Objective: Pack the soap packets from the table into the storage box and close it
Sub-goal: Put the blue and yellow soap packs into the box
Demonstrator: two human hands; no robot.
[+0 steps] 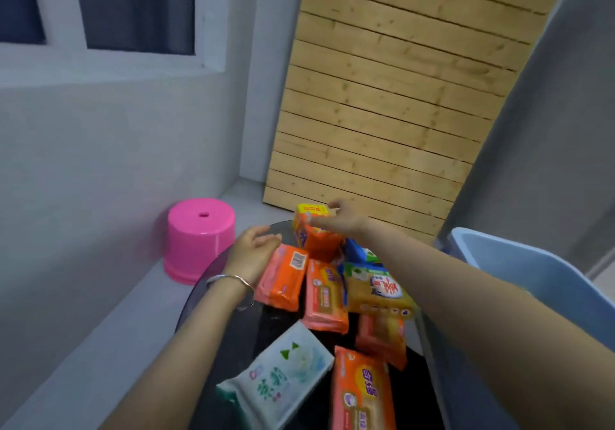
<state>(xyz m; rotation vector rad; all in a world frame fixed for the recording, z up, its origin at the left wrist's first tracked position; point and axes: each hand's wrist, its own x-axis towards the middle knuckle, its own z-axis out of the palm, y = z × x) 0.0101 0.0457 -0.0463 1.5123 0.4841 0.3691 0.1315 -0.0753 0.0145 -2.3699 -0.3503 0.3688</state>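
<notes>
- Soap packets [324, 296] lie jumbled on the dark round table [233, 339]. Packing looks barely begun.
- The left hand [253, 250] hovers with straight fingers and holds nothing.
- The right hand [342, 218] spreads loose fingers at the top of the farthest packet [316, 233], not closed round it.
- Next, likely: grip that packet and carry it right into the blue storage box [532, 280] beside the table.
- Beyond are a pink stool [199, 236], a slatted wooden board [382, 113] against the wall, and a window [133, 7].

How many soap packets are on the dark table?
8 visible: far orange packet under the right hand, blue packet beside it, barcoded orange packet by the left hand, pink-orange middle packet, yellow packet, half-covered orange packet beneath it, white-green packet, nearest orange packet. Others may hide underneath.
</notes>
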